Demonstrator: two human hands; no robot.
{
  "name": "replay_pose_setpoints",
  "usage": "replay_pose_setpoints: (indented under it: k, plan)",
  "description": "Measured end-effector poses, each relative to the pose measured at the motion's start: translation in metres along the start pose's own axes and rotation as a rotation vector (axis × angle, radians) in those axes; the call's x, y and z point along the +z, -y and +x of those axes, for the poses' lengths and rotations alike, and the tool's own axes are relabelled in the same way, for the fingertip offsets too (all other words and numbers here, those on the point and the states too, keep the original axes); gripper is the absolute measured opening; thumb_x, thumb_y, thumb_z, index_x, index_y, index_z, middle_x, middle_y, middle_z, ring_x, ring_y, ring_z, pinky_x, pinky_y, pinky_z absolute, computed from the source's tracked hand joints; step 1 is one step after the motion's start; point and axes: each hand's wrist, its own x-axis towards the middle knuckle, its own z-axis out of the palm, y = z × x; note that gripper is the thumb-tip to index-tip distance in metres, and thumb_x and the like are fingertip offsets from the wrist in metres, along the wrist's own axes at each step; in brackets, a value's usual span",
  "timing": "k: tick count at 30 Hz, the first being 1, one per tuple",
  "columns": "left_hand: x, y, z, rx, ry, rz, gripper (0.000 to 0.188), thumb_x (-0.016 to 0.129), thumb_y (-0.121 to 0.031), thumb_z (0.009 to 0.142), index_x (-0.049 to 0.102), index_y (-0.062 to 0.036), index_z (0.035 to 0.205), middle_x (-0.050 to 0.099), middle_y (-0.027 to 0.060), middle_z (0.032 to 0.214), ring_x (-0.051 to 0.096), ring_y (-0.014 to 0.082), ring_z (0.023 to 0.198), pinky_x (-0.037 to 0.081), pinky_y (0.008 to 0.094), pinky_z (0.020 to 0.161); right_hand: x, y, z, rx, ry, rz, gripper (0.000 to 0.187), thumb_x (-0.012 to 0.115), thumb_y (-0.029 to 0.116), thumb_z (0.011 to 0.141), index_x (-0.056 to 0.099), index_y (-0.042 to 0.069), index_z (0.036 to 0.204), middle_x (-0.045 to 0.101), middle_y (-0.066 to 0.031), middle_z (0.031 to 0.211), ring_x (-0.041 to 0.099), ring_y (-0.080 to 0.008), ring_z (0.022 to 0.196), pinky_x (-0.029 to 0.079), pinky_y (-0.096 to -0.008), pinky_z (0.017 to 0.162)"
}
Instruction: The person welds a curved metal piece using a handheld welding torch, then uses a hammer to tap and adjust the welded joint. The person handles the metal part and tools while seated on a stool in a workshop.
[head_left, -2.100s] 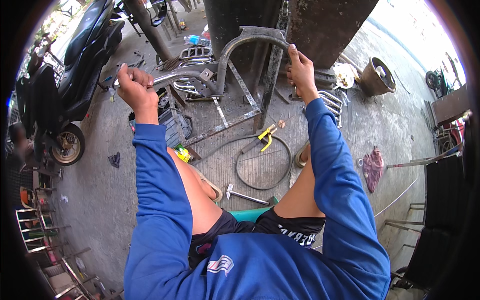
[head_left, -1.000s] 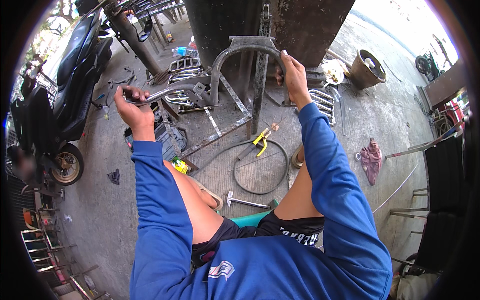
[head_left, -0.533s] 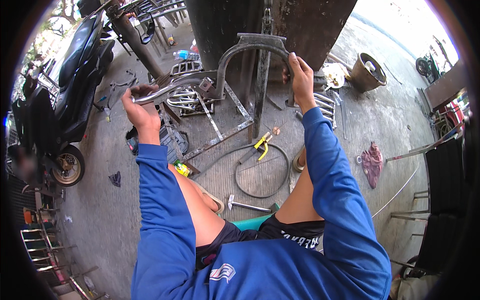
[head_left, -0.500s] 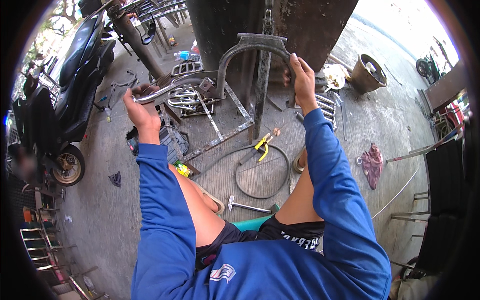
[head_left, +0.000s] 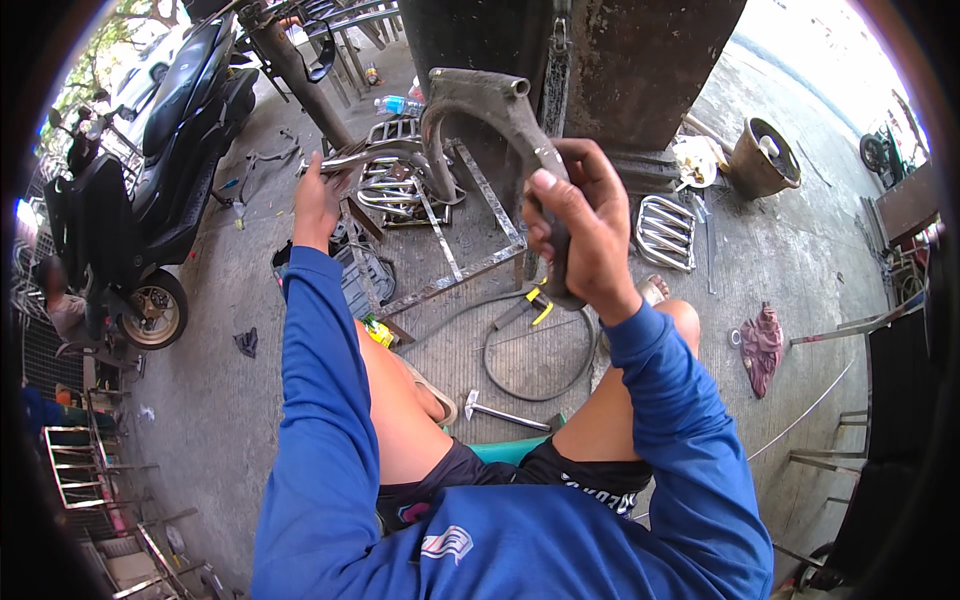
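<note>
I hold up a curved metal tube frame [head_left: 478,82], dark and worn, with a short cross tube along its top and an open tube end. My right hand [head_left: 592,225] wraps round its right leg, which points toward me. At the frame's left end my left hand [head_left: 318,205] grips, thumb up, its fingers partly hidden behind the tube. Beneath the raised frame lies a rusty angle-iron frame [head_left: 440,287] on the concrete. A yellow-handled welding electrode holder [head_left: 541,308] lies on the floor below my right hand, partly covered by the frame's leg.
A hammer [head_left: 505,416] lies between my feet, near a looped cable [head_left: 487,362]. Chrome tube racks [head_left: 664,233] rest on both sides. A black motorcycle [head_left: 165,150] stands left, a bucket [head_left: 757,165] far right, and a dark red rag [head_left: 763,352] lies right. A metal column stands ahead.
My right hand has come nearer and lower, tilting the frame so its right leg swings toward me. The left hand still grips the other end. The view has shifted slightly.
</note>
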Motion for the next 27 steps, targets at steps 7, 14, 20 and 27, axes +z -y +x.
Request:
replay_pose_setpoints:
  k: [7,14,20,27]
  plan:
    - [0.012,0.025,0.011,-0.140,-0.038,-0.149,0.026,0.048,-0.008,0.108,0.059,0.0087,0.125,0.067,0.0219,0.125,0.063,0.0373,0.118,0.049,0.0506,0.111,0.011,-0.016,-0.035,-0.260,0.183,-0.640,0.040,0.078,0.017,0.094,0.060,-0.002,0.124,0.066,-0.0096,0.094,0.063,-0.0135,0.075,0.050,-0.0292,0.061]
    - [-0.006,0.026,0.032,-0.300,0.055,-0.277,0.039,0.046,-0.023,0.111,0.059,0.0078,0.130,0.068,0.0252,0.125,0.064,0.0369,0.120,0.047,0.0493,0.114,0.028,-0.030,-0.066,-0.485,0.506,-0.678,0.057,0.084,0.015,0.085,0.059,-0.004,0.133,0.061,-0.0131,0.091,0.067,-0.0288,0.069,0.054,-0.0387,0.058]
    - [-0.021,0.023,0.022,0.091,0.153,0.796,0.024,0.059,-0.021,0.104,0.071,-0.0050,0.118,0.070,0.0173,0.128,0.063,0.0408,0.118,0.044,0.0505,0.111,0.026,-0.036,-0.065,-0.495,0.426,-0.605,0.054,0.085,0.014,0.085,0.061,-0.005,0.129,0.063,-0.0131,0.090,0.065,-0.0228,0.068,0.052,-0.0346,0.058]
    - [0.000,-0.008,-0.007,0.293,-0.248,0.115,0.023,0.055,-0.006,0.105,0.046,-0.0023,0.126,0.065,0.0161,0.113,0.069,0.0261,0.099,0.061,0.0435,0.086,-0.021,-0.028,-0.020,0.085,0.012,-0.126,0.038,0.072,0.028,0.101,0.054,0.003,0.122,0.061,-0.0036,0.089,0.057,-0.0076,0.068,0.048,-0.0265,0.052]
